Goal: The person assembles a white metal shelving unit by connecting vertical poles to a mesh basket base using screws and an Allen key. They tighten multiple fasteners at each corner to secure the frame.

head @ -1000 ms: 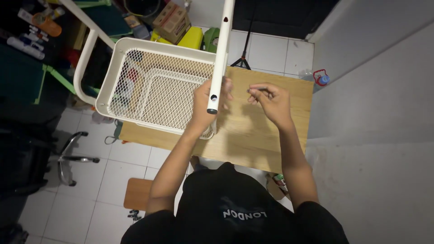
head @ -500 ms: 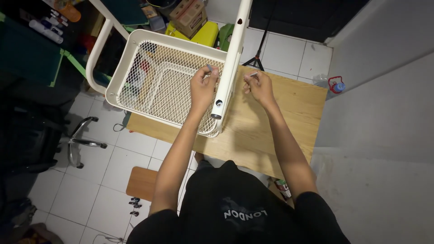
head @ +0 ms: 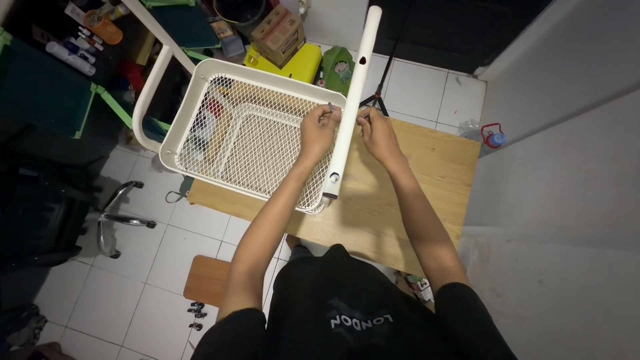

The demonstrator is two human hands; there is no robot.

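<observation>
**A:** Count it off for me, starting at the left.

**B:** One office chair with a chrome base on the tiled floor, one green shelf unit above it with markers and bottles lying on top. Then one white mesh basket, tipped on the wooden table, its near corner hanging over the table's left edge. One curved white tube runs off its far left corner.

**A:** And the hands?

**B:** Two. The left hand is at the basket's right rim, fingers pinched around something small and dark; I cannot tell what it is. Just right of it stands one straight white post, running from the top of the view down to the basket's near right corner. I count two holes in it, one high up, one at the lower end. The right hand sits just right of the post, fingertips pressed together against it, pinched on something too small to make out.

**A:** Room to move?

**B:** The basket covers the table's left part; the right half is bare wood out to the edge, which lies near the grey wall. One wooden stool is below the table's near edge. Behind the table there are one yellow case, one cardboard box, one green bag. One bottle with a red cap lies off the far right corner.
</observation>
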